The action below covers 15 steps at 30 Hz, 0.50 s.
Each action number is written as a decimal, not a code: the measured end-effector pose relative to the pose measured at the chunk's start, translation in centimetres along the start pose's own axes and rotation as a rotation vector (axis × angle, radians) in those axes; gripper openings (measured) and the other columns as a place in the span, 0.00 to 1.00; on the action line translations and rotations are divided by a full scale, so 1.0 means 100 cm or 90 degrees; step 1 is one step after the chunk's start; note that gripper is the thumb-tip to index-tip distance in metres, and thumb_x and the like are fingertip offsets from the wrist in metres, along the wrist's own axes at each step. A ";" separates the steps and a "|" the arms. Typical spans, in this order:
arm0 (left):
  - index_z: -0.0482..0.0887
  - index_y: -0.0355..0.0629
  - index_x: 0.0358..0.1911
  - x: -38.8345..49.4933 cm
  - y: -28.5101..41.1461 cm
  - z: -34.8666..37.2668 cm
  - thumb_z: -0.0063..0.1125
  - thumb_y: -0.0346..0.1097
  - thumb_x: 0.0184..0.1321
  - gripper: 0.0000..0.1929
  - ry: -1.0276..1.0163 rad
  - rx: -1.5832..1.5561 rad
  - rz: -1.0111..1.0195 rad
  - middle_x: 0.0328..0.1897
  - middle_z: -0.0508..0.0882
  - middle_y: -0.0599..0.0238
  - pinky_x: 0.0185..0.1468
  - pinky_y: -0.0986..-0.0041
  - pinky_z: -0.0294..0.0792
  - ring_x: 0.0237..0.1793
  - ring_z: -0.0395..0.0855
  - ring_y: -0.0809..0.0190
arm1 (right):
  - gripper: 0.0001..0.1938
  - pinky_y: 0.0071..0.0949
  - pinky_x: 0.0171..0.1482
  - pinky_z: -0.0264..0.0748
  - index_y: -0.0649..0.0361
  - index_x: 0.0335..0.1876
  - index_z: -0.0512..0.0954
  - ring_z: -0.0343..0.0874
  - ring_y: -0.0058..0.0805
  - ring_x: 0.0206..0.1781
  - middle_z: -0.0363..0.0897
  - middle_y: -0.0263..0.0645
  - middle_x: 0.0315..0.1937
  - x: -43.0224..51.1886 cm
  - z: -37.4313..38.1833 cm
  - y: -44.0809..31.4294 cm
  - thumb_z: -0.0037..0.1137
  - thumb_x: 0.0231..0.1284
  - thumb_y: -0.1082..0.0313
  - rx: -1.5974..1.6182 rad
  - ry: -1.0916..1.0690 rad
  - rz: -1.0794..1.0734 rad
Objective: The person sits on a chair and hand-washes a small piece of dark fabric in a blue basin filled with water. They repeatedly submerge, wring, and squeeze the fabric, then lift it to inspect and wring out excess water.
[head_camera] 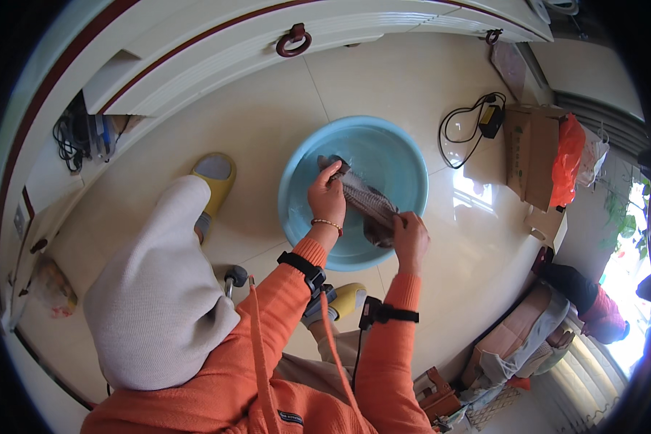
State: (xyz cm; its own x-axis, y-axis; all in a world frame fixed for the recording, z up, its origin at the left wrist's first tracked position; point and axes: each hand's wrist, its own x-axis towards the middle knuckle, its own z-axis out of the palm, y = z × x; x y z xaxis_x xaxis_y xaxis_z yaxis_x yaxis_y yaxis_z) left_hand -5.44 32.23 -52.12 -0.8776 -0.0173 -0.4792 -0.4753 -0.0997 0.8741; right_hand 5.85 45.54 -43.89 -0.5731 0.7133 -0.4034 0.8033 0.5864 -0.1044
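Observation:
A light blue plastic basin (421,173) with clear water in it stands on the floor in front of me. Over the water stretches a wet grey-brown ribbed cloth (361,195), apparently knitted; its exact kind I cannot tell. My left hand (327,203) pinches the upper left end, thumb on top. At the lower right end, my right hand (411,238) grips the cloth near the basin's rim. A darker fold (378,232) of it hangs down beside the right hand, towards the water.
Yellow slippers (221,190) are on my feet, close to the basin. A black power adapter with its cable (491,120) lies right of it, beside a cardboard box (531,152). White drawers (222,70) line the far side. Another person (597,312) is by the window.

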 end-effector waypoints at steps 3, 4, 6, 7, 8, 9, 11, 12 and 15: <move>0.82 0.42 0.51 -0.005 -0.009 -0.009 0.45 0.18 0.52 0.23 -0.017 0.162 0.096 0.52 0.82 0.52 0.60 0.65 0.69 0.54 0.79 0.49 | 0.10 0.48 0.52 0.70 0.50 0.42 0.78 0.75 0.41 0.52 0.76 0.36 0.48 0.012 0.029 -0.019 0.56 0.54 0.64 -0.133 -0.103 -0.034; 0.81 0.43 0.52 -0.005 -0.013 -0.013 0.44 0.17 0.51 0.24 -0.022 0.237 0.126 0.54 0.80 0.50 0.62 0.63 0.68 0.55 0.77 0.46 | 0.13 0.50 0.55 0.69 0.50 0.45 0.78 0.71 0.43 0.57 0.73 0.38 0.53 0.014 0.039 -0.027 0.56 0.53 0.65 -0.169 -0.092 -0.045; 0.79 0.44 0.55 -0.006 -0.023 -0.022 0.45 0.18 0.50 0.26 -0.002 0.313 0.097 0.57 0.75 0.45 0.64 0.59 0.64 0.58 0.72 0.41 | 0.18 0.52 0.61 0.64 0.50 0.51 0.76 0.65 0.47 0.64 0.67 0.42 0.60 0.018 0.060 -0.045 0.58 0.51 0.65 -0.162 -0.042 -0.138; 0.78 0.44 0.56 -0.006 -0.028 -0.025 0.45 0.19 0.49 0.27 -0.015 0.363 0.022 0.59 0.72 0.43 0.66 0.57 0.62 0.59 0.70 0.39 | 0.21 0.53 0.63 0.61 0.50 0.54 0.75 0.62 0.49 0.67 0.65 0.44 0.63 0.018 0.068 -0.052 0.59 0.50 0.64 -0.109 0.008 -0.233; 0.76 0.43 0.59 -0.003 -0.032 -0.032 0.51 0.25 0.52 0.26 -0.044 0.310 -0.037 0.61 0.69 0.38 0.67 0.56 0.60 0.62 0.67 0.37 | 0.24 0.54 0.66 0.58 0.50 0.57 0.74 0.59 0.50 0.69 0.62 0.46 0.65 0.017 0.076 -0.057 0.60 0.50 0.64 -0.054 0.079 -0.333; 0.75 0.43 0.60 -0.002 -0.036 -0.033 0.53 0.28 0.53 0.26 -0.025 0.298 -0.034 0.61 0.69 0.39 0.67 0.57 0.60 0.62 0.67 0.39 | 0.30 0.56 0.70 0.50 0.45 0.63 0.71 0.54 0.51 0.72 0.57 0.48 0.70 0.014 0.084 -0.063 0.62 0.49 0.61 0.009 0.056 -0.352; 0.74 0.42 0.61 -0.001 -0.043 -0.035 0.57 0.34 0.56 0.26 -0.002 0.290 -0.105 0.61 0.69 0.42 0.68 0.60 0.60 0.64 0.67 0.42 | 0.32 0.59 0.70 0.50 0.40 0.64 0.70 0.54 0.51 0.73 0.56 0.48 0.70 0.006 0.100 -0.072 0.63 0.49 0.57 0.003 0.021 -0.346; 0.72 0.39 0.62 0.001 -0.046 -0.036 0.60 0.42 0.58 0.29 -0.004 0.262 -0.127 0.62 0.68 0.40 0.68 0.60 0.59 0.65 0.65 0.42 | 0.31 0.61 0.69 0.50 0.36 0.65 0.70 0.54 0.51 0.72 0.55 0.49 0.70 0.003 0.105 -0.074 0.62 0.50 0.55 -0.064 -0.026 -0.367; 0.72 0.36 0.62 0.003 -0.051 -0.035 0.59 0.43 0.58 0.29 0.001 0.310 -0.148 0.63 0.68 0.40 0.68 0.61 0.59 0.65 0.65 0.43 | 0.26 0.58 0.60 0.62 0.38 0.60 0.74 0.62 0.51 0.66 0.63 0.47 0.65 0.004 0.114 -0.079 0.60 0.50 0.53 -0.218 -0.044 -0.394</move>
State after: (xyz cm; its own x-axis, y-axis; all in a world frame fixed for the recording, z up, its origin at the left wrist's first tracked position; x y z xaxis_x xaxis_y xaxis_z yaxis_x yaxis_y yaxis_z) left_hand -3.06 29.21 -57.02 -0.7462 -0.0516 -0.6637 -0.6312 0.3719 0.6807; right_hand 1.20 36.81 -53.60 -0.8870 0.1911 -0.4205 0.2312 0.9718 -0.0462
